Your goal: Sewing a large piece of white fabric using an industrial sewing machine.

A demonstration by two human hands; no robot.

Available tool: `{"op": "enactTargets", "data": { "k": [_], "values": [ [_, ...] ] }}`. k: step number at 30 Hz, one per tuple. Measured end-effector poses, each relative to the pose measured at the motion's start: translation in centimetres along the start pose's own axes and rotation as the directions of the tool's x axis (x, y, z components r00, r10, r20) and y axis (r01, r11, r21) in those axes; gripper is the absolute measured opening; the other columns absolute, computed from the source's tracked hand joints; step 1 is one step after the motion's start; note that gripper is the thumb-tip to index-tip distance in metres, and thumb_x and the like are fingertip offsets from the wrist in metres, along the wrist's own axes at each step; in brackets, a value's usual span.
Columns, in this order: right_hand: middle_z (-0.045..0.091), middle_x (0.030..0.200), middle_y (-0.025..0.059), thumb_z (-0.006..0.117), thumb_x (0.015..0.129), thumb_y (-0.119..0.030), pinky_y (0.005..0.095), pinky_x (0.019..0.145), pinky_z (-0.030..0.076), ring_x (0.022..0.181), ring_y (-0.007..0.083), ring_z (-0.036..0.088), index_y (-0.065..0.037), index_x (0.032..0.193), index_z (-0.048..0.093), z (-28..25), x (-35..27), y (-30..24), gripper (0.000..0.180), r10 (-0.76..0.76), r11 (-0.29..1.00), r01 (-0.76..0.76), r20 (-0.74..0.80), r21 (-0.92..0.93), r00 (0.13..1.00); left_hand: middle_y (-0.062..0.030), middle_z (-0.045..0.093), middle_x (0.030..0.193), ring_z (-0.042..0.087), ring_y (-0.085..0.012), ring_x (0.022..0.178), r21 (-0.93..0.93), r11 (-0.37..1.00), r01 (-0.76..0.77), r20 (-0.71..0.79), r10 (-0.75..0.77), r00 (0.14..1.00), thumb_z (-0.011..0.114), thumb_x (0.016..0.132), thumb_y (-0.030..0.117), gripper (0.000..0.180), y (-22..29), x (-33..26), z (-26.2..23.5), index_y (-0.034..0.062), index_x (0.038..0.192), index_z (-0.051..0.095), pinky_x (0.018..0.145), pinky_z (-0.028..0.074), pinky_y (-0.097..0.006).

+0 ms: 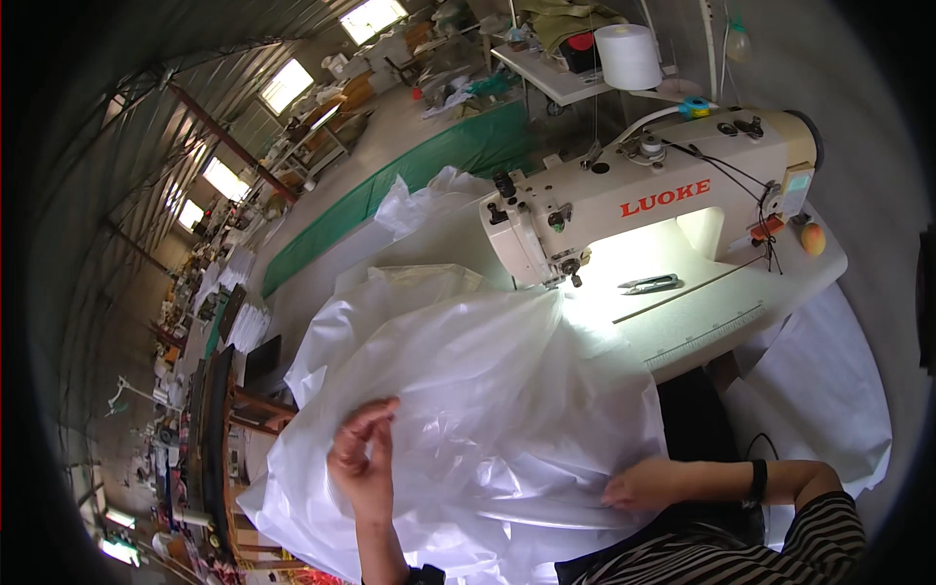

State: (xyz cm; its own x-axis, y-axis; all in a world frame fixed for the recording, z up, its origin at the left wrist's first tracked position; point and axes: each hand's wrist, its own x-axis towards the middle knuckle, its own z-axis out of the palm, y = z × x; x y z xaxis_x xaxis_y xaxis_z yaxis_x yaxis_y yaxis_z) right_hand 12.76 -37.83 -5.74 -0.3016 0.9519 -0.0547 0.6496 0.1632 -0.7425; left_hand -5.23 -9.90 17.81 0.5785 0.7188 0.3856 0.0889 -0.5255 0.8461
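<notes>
A large, crinkled sheet of glossy, translucent white material (507, 390) fills the middle and lower middle of the frame, its long axis running from the lower left up to a gathered point near the centre, where it meets the needle end (564, 271) of a cream-coloured industrial sewing machine with a long, rounded arm (604, 185). The bare left hand (366, 453), left of centre, is raised in front of the sheet with its fingers curled and thumb and forefinger near each other; whether they pinch any of it I cannot tell. The bare right hand (643, 485), at the lower right of centre, lies against the sheet's lower right part, fingers bent in towards it, though a firm grip cannot be made out either. From the left fingers the needle end lies up and to the right; from the right fingers, up and slightly left (neither hand is plainly nearer to it). Bold red capital lettering (666, 198) stands along the machine's arm, and small ruler-like markings (707, 327) run along the front edge of the pale, flat machine table (629, 336), below the small metal thread snips (651, 284).
</notes>
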Motion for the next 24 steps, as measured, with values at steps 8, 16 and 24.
{"op": "enactTargets", "data": {
  "k": [8,16,24],
  "values": [
    [0.061,0.105,0.0058,0.064,0.091,-0.022,0.0321,0.071,0.053,0.084,0.0193,0.065,-0.013,0.119,0.063,-12.2,6.5,-5.6,0.03,-0.347,0.863,0.021,-0.563,-0.504,0.75,-0.0095,0.055,0.132,0.05,-0.0333,0.128,0.881,0.101,-0.462,0.354,0.509,0.784,0.065,0.08,-0.003,0.034,0.5,2.5,0.3,0.0066,0.112,0.064,0.101,0.045,-0.047],
    [0.058,0.089,0.0052,0.065,0.088,-0.02,0.0374,0.056,0.052,0.071,0.0231,0.065,-0.012,0.103,0.063,-12.3,13.6,-5.1,0.017,-0.398,0.883,0.237,-0.378,-0.404,0.836,-0.0105,0.058,0.123,0.056,-0.0337,0.113,0.908,0.134,-0.397,0.307,0.433,0.847,0.063,0.083,0.0,0.033,-0.8,4.8,-0.9,0.0089,0.115,0.063,0.096,0.046,-0.046],
    [0.06,0.09,0.0024,0.07,0.089,-0.02,0.0333,0.053,0.051,0.063,0.0213,0.062,-0.01,0.09,0.064,-9.9,2.1,-5.9,0.012,-0.323,0.943,0.24,-0.467,-0.23,0.823,-0.0116,0.054,0.132,0.05,-0.0354,0.122,0.884,0.295,-0.364,0.263,0.332,0.906,0.066,0.083,0.01,0.039,-5.4,5.1,-1.5,0.006,0.121,0.059,0.103,0.042,-0.047]
  ]
}}
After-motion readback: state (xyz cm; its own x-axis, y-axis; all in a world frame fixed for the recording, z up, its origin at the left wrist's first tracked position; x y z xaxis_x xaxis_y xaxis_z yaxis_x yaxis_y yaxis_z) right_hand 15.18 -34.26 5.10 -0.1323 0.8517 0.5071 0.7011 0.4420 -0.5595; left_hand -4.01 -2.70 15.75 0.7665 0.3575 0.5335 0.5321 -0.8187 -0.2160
